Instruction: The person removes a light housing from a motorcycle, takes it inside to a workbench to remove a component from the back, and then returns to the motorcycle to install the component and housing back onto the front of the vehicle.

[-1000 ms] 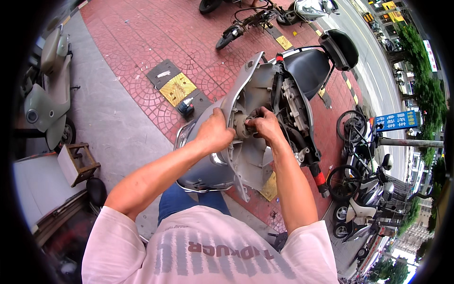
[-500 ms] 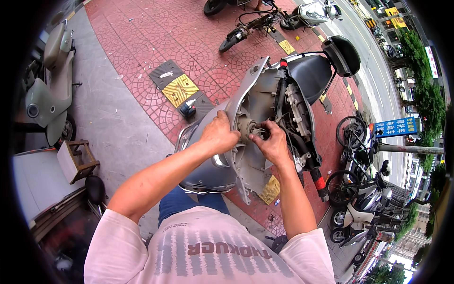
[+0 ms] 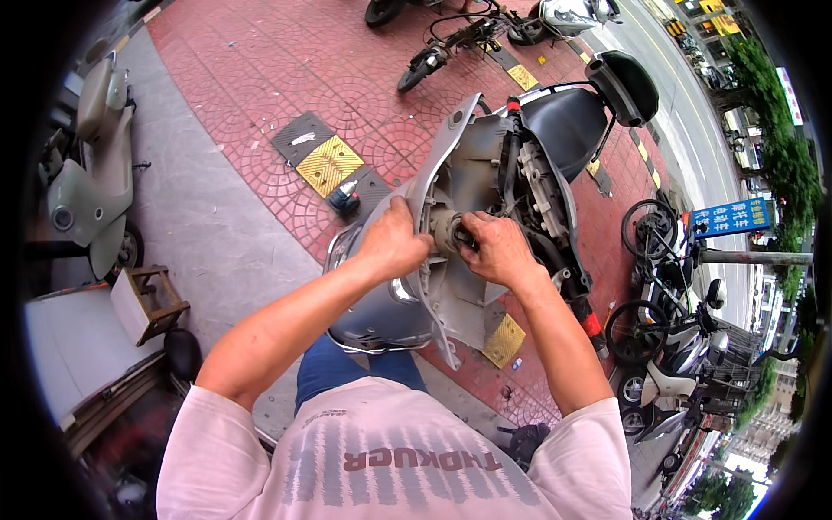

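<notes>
A scooter's grey front panel (image 3: 368, 322) stands tilted away from the scooter body, its hollow inner side facing right. My left hand (image 3: 397, 238) is closed on the upper rim of this panel, thumb toward the inside. A round, dusty grey housing (image 3: 444, 227), apparently the back of the headlight, sits on the panel's inner face between my hands. Fingers of my right hand (image 3: 503, 251) are bent and pinched at the housing's right side; what they hold is hidden. Just right of it lie the scooter's exposed front frame and cables (image 3: 536, 186).
Beyond the frame are the scooter's black seat (image 3: 568, 130) and top box (image 3: 626, 87). A small dark bottle-like object (image 3: 345, 199) stands by a yellow-black ramp (image 3: 329, 165). At left are a wooden stool (image 3: 154, 303) and a beige scooter (image 3: 87, 195). Bicycles (image 3: 637, 329) stand at right.
My right hand has turned palm-down and its fingers have closed in at the round housing. My left hand keeps its hold on the panel. The view has shifted slightly.
</notes>
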Tool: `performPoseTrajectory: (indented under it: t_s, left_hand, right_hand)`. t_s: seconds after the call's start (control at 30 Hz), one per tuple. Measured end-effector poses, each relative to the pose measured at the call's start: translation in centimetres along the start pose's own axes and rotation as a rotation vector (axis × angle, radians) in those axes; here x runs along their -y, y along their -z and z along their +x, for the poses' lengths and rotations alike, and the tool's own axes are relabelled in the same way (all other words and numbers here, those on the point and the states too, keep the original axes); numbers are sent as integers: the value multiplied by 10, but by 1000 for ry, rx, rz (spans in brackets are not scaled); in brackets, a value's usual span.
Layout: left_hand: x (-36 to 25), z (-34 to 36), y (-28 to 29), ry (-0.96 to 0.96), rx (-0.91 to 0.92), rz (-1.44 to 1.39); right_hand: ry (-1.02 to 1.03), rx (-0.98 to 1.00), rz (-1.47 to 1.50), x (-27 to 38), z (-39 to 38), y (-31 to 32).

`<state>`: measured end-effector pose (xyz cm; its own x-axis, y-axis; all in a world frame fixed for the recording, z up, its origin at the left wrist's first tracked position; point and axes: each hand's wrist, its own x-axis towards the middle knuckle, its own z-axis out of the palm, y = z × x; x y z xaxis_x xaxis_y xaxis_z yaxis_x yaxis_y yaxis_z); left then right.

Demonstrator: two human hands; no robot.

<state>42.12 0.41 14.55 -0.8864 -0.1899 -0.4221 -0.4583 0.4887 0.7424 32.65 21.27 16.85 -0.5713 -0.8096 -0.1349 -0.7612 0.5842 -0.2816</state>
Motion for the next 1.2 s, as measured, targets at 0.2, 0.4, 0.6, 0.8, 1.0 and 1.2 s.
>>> performPoseTrajectory:
  t_s: [0.2, 0.4, 0.6, 0.8, 1.0, 1.2]
  left_hand:
    - [2, -4, 3, -9, 18, 10]
    - [0, -4, 13, -6, 47, -7]
    - [4, -2, 10, -40, 56, 13]
    - [5, 0, 7, -34, 36, 24]
    - [13, 2, 3, -72, -3, 38]
    - [14, 3, 2, -95, 4, 30]
  right_hand:
    - [28, 66, -69, 4, 0, 5]
    - [107, 75, -104, 1, -4, 10]
    - [67, 102, -34, -8, -34, 17]
    - [-179, 206, -80, 9, -37, 27]
    - [-306, 31, -108, 37, -32, 15]
    - [-117, -48, 182, 33, -3, -7]
